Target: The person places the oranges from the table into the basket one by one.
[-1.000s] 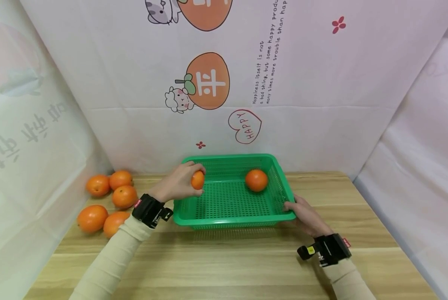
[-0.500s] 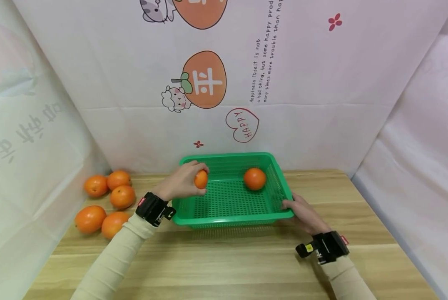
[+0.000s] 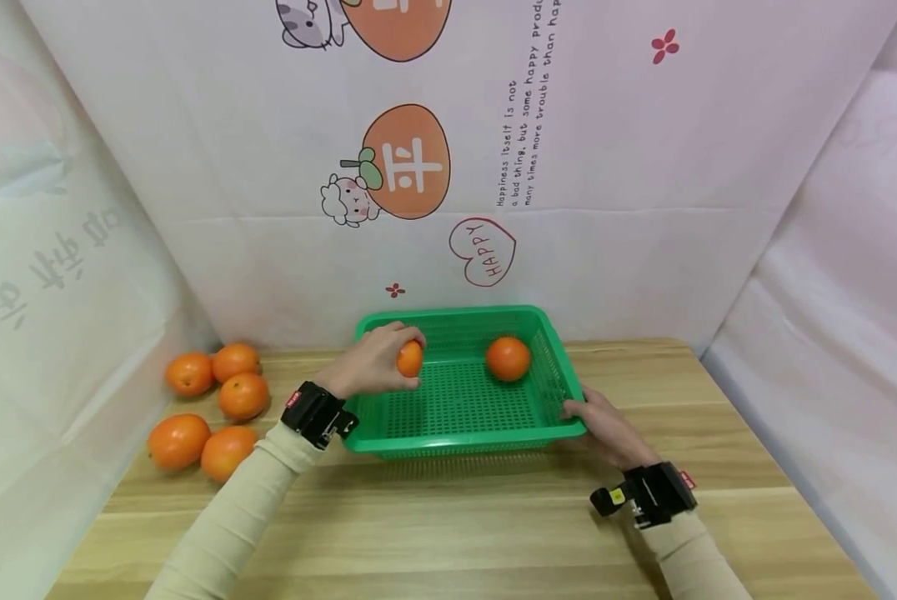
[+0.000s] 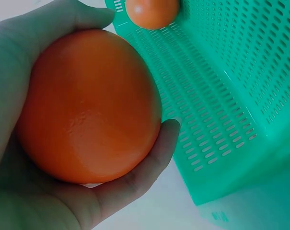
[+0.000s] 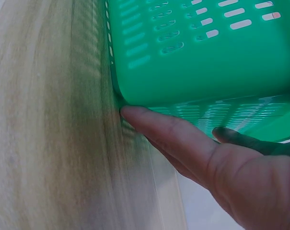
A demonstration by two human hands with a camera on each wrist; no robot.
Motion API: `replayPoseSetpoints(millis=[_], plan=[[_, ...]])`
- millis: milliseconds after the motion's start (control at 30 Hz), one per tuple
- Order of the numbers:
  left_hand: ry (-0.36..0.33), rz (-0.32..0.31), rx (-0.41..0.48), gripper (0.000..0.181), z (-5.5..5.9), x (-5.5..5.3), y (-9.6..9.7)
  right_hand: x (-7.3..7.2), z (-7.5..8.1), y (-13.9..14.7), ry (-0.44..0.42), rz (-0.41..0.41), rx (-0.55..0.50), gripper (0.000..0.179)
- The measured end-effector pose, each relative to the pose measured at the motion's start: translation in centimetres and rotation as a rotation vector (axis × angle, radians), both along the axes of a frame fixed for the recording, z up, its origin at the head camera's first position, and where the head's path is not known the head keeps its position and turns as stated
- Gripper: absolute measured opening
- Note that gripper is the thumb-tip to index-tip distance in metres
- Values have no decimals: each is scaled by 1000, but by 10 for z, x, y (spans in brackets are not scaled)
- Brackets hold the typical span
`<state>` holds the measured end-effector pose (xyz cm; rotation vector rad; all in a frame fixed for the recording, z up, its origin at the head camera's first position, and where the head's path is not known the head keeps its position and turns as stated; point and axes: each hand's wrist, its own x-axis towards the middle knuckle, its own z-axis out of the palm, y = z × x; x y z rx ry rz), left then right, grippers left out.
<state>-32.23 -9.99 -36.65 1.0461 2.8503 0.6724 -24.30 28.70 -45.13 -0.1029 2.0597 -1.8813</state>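
Lying left of the green basket (image 3: 463, 437) are 5 orange fruits (image 3: 243, 396).

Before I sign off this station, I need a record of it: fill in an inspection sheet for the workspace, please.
Surface: light wooden table.
Job's things: green basket; one fruit inside; five fruits left of the basket.
Clutter: nothing seen.
Hands: left hand holds another fruit over the basket; right hand grips the basket's near right corner.
Cables: nothing seen.
Surroundings: printed white sheeting behind, white sheeting at both sides.
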Motion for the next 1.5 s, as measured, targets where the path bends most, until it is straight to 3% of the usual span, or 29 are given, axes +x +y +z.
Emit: replayPoseSetpoints(millis=[267,667,833,1233,1500], plan=[[-11,-16,1,50,-3,-6,6,0,-1,0,-1,-7,-1,79],[13,-104,12,48,-1,-17,25,-2,-2,0,-12,-9,2,81],[12,-148,19,48,-3,-19,34,-2,-3,0,-16,-19,8,81],[10,-177,8,49,-11,-21,50,-1,-3,0,-20,-19,18,82],[21,-199,-19,50,-10,-21,68,-1,-4,0,-12,-31,20,81]])
